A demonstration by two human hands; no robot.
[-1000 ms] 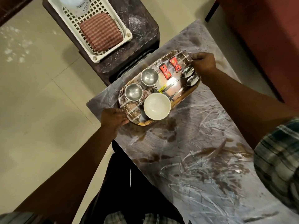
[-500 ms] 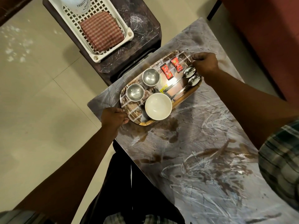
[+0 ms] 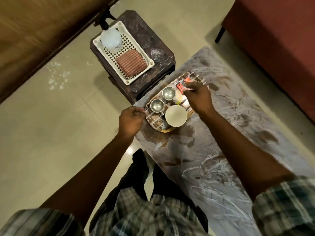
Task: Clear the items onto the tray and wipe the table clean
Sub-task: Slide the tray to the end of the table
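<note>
The wooden-rimmed tray [image 3: 154, 122] lies on the far left corner of the smeared grey table [image 3: 213, 150]. It carries a white bowl [image 3: 175, 116], two steel cups [image 3: 168, 92] [image 3: 156, 105] and two red sachets [image 3: 180, 86] [image 3: 187, 79]. My left hand [image 3: 131, 120] hovers just off the tray's left edge with loosely curled fingers, holding nothing. My right hand [image 3: 197, 97] is over the tray's right half, fingers loosely bent, and hides the spoons. Brown stains and white streaks cover the tabletop.
A dark stool [image 3: 153, 43] beyond the table holds a white basket [image 3: 151, 63] with a folded checked cloth [image 3: 131, 63] and a spray bottle [image 3: 110, 38]. A red sofa [image 3: 281, 40] lines the right side. Beige floor tiles spread to the left.
Both hands have let go of the tray's ends. The right hand moved in over the tray, the left drew slightly back. The view now reaches farther past the stool.
</note>
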